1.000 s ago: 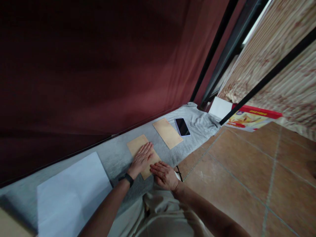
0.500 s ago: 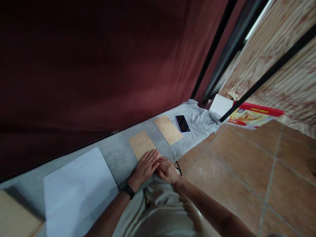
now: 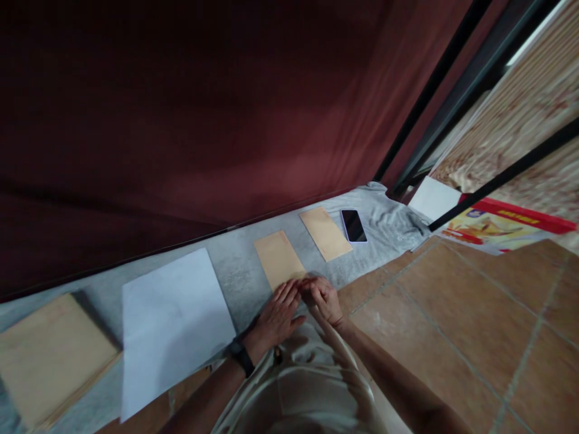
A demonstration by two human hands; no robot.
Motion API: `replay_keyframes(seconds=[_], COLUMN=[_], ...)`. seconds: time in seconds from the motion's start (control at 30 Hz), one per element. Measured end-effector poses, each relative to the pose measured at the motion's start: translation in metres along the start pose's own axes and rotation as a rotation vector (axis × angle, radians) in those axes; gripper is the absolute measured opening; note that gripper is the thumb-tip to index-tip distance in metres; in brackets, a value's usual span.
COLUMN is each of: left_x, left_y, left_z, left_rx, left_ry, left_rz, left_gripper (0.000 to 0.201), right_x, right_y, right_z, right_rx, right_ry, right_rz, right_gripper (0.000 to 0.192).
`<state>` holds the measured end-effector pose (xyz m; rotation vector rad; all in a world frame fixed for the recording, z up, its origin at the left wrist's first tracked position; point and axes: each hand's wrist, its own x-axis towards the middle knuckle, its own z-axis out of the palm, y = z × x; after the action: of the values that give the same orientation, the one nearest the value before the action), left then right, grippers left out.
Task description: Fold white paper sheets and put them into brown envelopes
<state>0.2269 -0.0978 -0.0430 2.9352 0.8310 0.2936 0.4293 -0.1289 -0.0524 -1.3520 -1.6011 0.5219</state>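
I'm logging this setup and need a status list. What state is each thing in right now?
left hand: flat, fingers on the near envelope's end
right hand: fingers bent, on the same end
near envelope: flat on the grey cloth
far envelope: flat, untouched
phone: screen dark
white sheet: flat, unfolded
envelope stack: piled at the far left

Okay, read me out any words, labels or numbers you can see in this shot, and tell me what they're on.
Red and yellow printed box: yellow lettering on its red strip, too blurred to read.
Envelopes, white sheet, phone: no text shows.
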Motion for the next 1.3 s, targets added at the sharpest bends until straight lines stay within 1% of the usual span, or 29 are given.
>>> replay_keyframes(seconds=[0.13,0.2,0.27,0.37,0.53,0.63,0.77,0.87,0.97,1.03,1.13,1.2,1.3], left_x=[0.001,0.001,0.001,0.001,0.002,0.003,0.003,0.002,0.002,0.001,0.001,0.001,0.002], left_y=[0.0,-0.001,-0.002,-0.001,0.001,0.001,0.002,0.002,0.001,0.001,0.001,0.002,0.004], left_z=[0.002,0.003,0.003,0.0,-0.003,-0.004,-0.004,-0.002,0.002,0.005,0.008,0.007,0.004], left_rx=[-0.011,-0.025,-0.041,-0.056,-0.054,-0.032,-0.026,-0.031,-0.027,-0.027,-0.023,-0.018,-0.02], left_ry=[-0.016,0.0,0.008,-0.008,-0.029,-0.022,0.011,0.027,0.023,0.02,0.018,0.012,0.001], left_rz=[-0.006,0.001,0.001,-0.005,-0.015,0.001,0.007,0.006,0.011,0.016,0.015,0.016,0.018], left_gripper=[0.068,0.068,0.068,0.068,0.067,0.07,0.072,0.071,0.071,0.072,0.074,0.075,0.078], right_x=[0.005,0.005,0.007,0.015,0.046,0.07,0.1,0.12,0.133,0.138,0.137,0.132,0.117], right_y=[0.0,0.001,0.004,0.009,0.021,0.029,0.037,0.041,0.043,0.043,0.041,0.04,0.037], right_z=[-0.005,-0.007,-0.009,-0.01,-0.003,0.007,0.025,0.037,0.047,0.05,0.051,0.048,0.037], right_rx=[-0.231,-0.345,-0.41,-0.451,-0.506,-0.543,-0.577,-0.618,-0.677,-0.705,-0.719,-0.708,-0.659], right_ry=[-0.229,-0.3,-0.337,-0.366,-0.43,-0.451,-0.434,-0.435,-0.447,-0.441,-0.415,-0.412,-0.441], right_rz=[-0.148,-0.185,-0.192,-0.199,-0.215,-0.222,-0.244,-0.211,-0.163,-0.152,-0.163,-0.179,-0.207], right_gripper=[0.043,0.047,0.049,0.05,0.051,0.051,0.053,0.055,0.059,0.059,0.059,0.059,0.059])
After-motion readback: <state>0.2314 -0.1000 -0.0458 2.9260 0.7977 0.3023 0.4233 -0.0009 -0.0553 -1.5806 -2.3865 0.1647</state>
